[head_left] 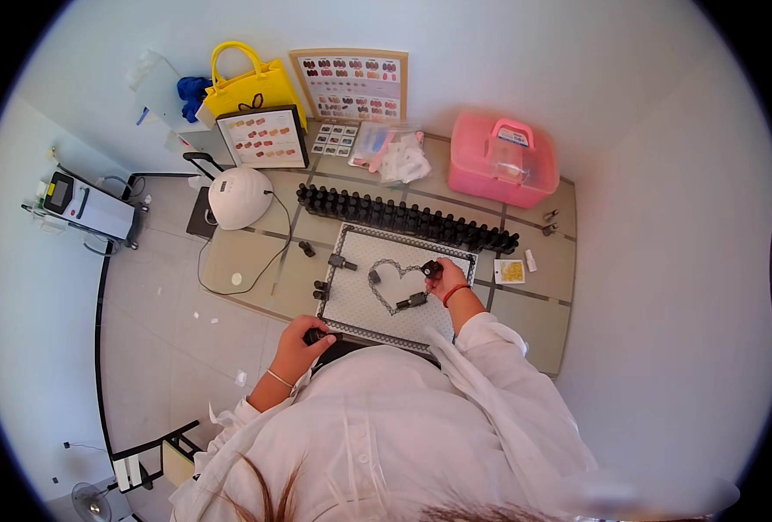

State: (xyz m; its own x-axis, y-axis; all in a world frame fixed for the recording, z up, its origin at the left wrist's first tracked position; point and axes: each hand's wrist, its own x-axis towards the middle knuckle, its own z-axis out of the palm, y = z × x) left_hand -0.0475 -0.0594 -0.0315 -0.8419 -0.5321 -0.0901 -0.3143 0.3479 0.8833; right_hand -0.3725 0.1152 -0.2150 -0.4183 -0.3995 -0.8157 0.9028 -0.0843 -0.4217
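My right hand (447, 280) is closed around a black nail polish bottle (430, 269) over the right side of a white patterned mat (351, 306) with a black lacy border and heart outline. At the mat's near left corner, my left hand (297, 350) grips another black nail polish bottle (318, 335). One dark bottle (412, 301) lies across the heart's lower right line. Another bottle (342, 262) rests by the mat's upper left edge. A small dark piece (375, 277) sits on the heart's left line. Short black bottles (321, 290) stand at the mat's left edge.
Behind the mat runs a long row of black bottles (403, 216). A white nail lamp (239, 198) with a cord stands left, near a single black bottle (307, 249). At right are a pink case (503, 161) and a small tray of yellow bits (509, 271). Colour charts (262, 139) stand behind.
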